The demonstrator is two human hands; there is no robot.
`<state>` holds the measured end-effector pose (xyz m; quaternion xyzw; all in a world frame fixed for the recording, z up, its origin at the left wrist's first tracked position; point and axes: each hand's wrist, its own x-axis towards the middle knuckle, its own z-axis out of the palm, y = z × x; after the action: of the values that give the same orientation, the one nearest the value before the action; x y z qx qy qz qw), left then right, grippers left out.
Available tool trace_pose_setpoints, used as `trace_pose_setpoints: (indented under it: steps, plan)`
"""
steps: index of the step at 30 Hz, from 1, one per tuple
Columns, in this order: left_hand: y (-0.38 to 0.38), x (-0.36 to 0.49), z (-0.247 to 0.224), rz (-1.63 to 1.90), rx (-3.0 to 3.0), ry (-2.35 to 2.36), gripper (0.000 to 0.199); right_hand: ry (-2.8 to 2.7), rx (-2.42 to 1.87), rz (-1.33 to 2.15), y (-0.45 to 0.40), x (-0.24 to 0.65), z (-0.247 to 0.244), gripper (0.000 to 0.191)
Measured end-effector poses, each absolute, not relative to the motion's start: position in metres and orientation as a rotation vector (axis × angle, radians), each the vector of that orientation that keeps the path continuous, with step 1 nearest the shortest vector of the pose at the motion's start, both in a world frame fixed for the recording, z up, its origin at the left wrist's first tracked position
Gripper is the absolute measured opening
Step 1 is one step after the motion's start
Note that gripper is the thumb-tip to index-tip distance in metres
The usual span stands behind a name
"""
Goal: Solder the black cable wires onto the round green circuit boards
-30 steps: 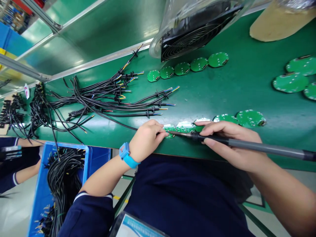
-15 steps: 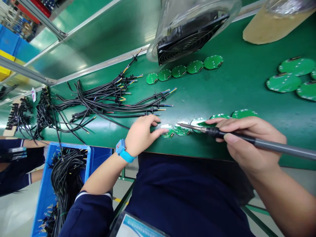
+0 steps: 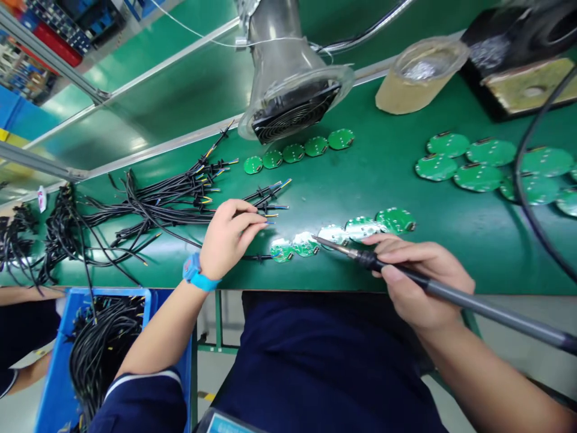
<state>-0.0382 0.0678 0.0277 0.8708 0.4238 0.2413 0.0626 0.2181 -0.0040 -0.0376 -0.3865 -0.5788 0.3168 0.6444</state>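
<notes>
My left hand (image 3: 229, 237), with a blue wristband, is pinched at the end of a black cable (image 3: 269, 223) whose blue wire tip shows beyond the fingers. Under that hand another black cable (image 3: 256, 257) runs up to the leftmost round green circuit board (image 3: 282, 251) of the front row. My right hand (image 3: 421, 279) is closed round the grip of a soldering iron (image 3: 372, 261). Its metal tip points left, over the second circuit board (image 3: 306, 245); whether they touch I cannot tell. More boards overlap in this row, ending at a circuit board (image 3: 395, 221).
Cables (image 3: 166, 198) lie bundled at the left. Behind stand a row of boards (image 3: 294, 153), a fume extractor fan (image 3: 295, 111) and a cardboard tub (image 3: 419, 75). More boards (image 3: 478, 177) and a dark cord (image 3: 527, 198) are at right. A blue bin (image 3: 108, 293) of cables sits beside the table.
My left hand has moved off the leftmost board to the cable ends, and a cable now shows lying at that board. The iron stays by the second board. The whole view has shifted.
</notes>
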Motion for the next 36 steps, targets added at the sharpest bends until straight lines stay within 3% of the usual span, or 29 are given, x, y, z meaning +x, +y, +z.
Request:
trace_pose_setpoints:
  steps: [3,9,23,36]
  plan:
    - [0.048,-0.016,0.025,0.871,2.45,1.25,0.005,-1.407,-0.872,0.682,-0.013,0.219,-0.038,0.023]
    - [0.021,0.017,-0.002,0.758,2.313,1.401,0.014,-1.546,-0.896,0.585,-0.016,0.218,-0.034,0.022]
    - [0.018,0.018,-0.006,0.731,2.324,1.38,0.017,-1.703,-0.878,0.522,-0.012,0.216,-0.029,0.021]
    - [0.016,0.019,-0.011,0.779,2.367,1.392,0.017,-1.956,-0.887,0.408,-0.012,0.221,-0.028,0.009]
